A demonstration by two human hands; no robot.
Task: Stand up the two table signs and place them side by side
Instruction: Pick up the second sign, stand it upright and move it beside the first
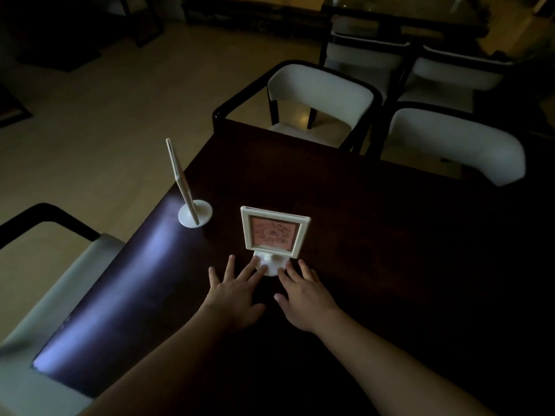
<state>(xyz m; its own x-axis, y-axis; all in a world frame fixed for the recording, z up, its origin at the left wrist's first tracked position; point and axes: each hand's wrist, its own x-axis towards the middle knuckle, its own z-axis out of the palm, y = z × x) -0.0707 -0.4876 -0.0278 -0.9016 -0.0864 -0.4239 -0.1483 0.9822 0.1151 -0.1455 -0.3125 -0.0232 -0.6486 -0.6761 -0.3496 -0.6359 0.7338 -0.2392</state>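
Two white table signs stand upright on the dark wooden table (375, 235). The near sign (274, 231) faces me, with a pink card in a white square frame on a round base. My left hand (232, 295) and my right hand (303, 298) lie flat on the table, fingers spread. Their fingertips touch the base from either side, and neither hand grips it. The second sign (183, 187) stands edge-on near the table's left edge, up and to the left of the first, a clear gap between the two.
White-cushioned chairs with dark frames ring the table: one at the left (60, 280), one at the far end (318, 97) and one at the far right (453, 145). Another table with chairs (420, 28) stands behind. The room is dim.
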